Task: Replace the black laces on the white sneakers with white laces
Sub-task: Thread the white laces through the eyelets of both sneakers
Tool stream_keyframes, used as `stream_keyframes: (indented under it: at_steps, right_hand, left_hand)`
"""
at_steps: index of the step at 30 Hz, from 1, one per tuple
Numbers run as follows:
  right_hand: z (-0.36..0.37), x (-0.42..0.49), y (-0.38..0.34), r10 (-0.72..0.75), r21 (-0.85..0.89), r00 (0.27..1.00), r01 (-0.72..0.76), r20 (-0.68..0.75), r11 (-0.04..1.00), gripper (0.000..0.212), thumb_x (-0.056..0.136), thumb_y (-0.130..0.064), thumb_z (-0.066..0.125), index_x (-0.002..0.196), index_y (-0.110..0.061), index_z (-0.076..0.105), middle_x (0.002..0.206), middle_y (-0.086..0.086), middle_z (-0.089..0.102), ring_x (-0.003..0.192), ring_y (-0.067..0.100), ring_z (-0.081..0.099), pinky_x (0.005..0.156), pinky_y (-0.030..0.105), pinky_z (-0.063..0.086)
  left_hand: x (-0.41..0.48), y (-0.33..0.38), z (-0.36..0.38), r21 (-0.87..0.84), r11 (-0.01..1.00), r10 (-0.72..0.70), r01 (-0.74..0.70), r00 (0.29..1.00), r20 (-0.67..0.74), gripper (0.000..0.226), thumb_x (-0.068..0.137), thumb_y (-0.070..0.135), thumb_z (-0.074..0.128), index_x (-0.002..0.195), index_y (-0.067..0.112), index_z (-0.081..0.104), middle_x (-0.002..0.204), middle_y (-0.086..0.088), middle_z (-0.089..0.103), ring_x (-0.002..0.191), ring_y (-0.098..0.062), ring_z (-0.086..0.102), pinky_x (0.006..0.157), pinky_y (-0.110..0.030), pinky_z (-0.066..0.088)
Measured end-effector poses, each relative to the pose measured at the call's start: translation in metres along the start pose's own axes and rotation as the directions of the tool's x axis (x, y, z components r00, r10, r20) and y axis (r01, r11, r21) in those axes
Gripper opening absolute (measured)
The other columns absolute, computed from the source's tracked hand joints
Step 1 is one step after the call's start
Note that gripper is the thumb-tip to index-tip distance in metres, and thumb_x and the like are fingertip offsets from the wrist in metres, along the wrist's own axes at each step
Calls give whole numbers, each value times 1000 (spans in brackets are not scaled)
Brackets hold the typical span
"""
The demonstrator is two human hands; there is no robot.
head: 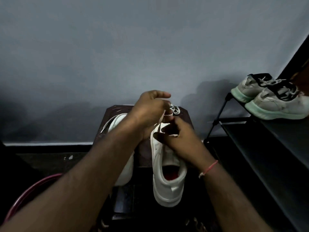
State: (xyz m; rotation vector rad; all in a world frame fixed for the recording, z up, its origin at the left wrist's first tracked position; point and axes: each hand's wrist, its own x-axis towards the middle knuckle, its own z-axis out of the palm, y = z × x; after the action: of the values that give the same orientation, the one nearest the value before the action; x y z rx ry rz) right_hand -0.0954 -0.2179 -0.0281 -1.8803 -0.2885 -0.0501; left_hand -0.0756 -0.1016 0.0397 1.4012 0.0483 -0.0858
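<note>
Pulls lace [161, 118] taut upward with left grip [150, 111] closed on it, and pins same lace at the eyelets with right grip [180, 138] pinched shut, likely to seat the crossing, on sneaker [167, 186] standing heel-near on desk [143, 158] beside mate [127, 164].

Two white sneakers [167, 186] stand on one dark counter [184, 117], and two hands are over them: one left hand [150, 109] and one right hand [180, 136]. One strand of white lace [161, 118] runs between the fingers, with one loose coil [174, 110] beyond; whether that makes one lace or two cannot be told. One pink thread band [209, 169] circles the right wrist. One black shoe rack [267, 134] carries two grey sneakers [277, 104] with mint soles. One red hoop [33, 186] lies lower left
</note>
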Motion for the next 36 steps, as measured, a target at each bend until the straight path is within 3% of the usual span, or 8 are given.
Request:
stream_keyframes:
  at_steps: [7, 13, 21, 22, 24, 26, 31, 36]
  right_hand:
    - [5, 18, 2, -58, 13, 933, 67, -356, 998, 23, 83, -5, 70, 70, -21, 59, 66, -5, 64, 59, -4, 60, 59, 19, 46]
    - [5, 18, -15, -45, 341, 978, 114, -203, 933, 14, 90, -13, 66, 89, 1, 65, 83, 18, 70, 75, 16, 63, 69, 32, 50]
    - [-50, 18, -6, 176, 751, 975, -12, -139, 660, 20, 91, -26, 54, 88, -6, 56, 48, -4, 35, 39, 10, 34, 42, 23, 41]
    - [-55, 20, -4, 159, 692, 977, -14, -145, 722, 18, 95, -26, 52, 90, -8, 54, 48, -5, 34, 37, 7, 29, 37, 19, 33]
    - [-55, 25, -5, 56, 421, 988, 10, -145, 907, 17, 98, -20, 52, 82, -14, 55, 47, -11, 41, 37, 1, 33, 36, 17, 30]
    - [-47, 30, -9, -68, 124, 992, 81, -104, 989, 20, 95, -14, 59, 75, -15, 62, 55, -12, 59, 50, -2, 50, 51, 14, 40]
    - [-33, 25, -10, -53, 310, 996, 73, -72, 948, 7, 87, -12, 68, 82, -9, 65, 70, 10, 66, 54, 9, 58, 54, 21, 49]
    - [-49, 25, 0, 26, 332, 992, 17, -123, 943, 15, 96, -6, 56, 83, -12, 61, 49, -9, 49, 34, -2, 33, 35, 13, 31]
  left_hand:
    - [-1, 21, 15, -206, 978, 72, -42, 988, 138, 31, 85, -17, 47, 101, 6, 62, 101, -14, 59, 86, -22, 65, 81, -34, 55]
    - [8, 27, 24, -402, 914, -17, 52, 996, 89, 35, 85, -19, 34, 98, 2, 58, 105, -19, 58, 98, -31, 63, 91, -40, 54]
    - [44, 8, -30, 49, 994, 106, -96, 953, -282, 27, 89, -17, 42, 99, -1, 62, 98, -19, 64, 84, -29, 65, 71, -29, 59]
    - [41, 4, -35, 308, 949, 138, -73, 971, -196, 31, 88, -12, 50, 115, 1, 60, 113, -22, 62, 86, -30, 65, 72, -31, 57]
    - [32, 0, -33, 814, 553, 142, -181, 982, 122, 61, 85, 5, 65, 141, 16, 45, 135, -16, 52, 102, -27, 63, 84, -26, 49]
    - [19, 1, -22, 868, 297, 122, -398, 917, 379, 63, 84, 13, 70, 141, 21, 47, 128, -8, 59, 105, -18, 63, 80, -14, 44]
    - [17, -2, -23, 595, 698, 155, -398, 895, 418, 10, 94, 5, 60, 91, 2, 69, 64, 0, 65, 50, -6, 60, 47, -16, 45]
    - [45, -4, -54, 326, 937, 182, -127, 973, -145, 17, 98, 13, 54, 99, 2, 68, 71, -5, 64, 41, -7, 54, 44, -22, 42]
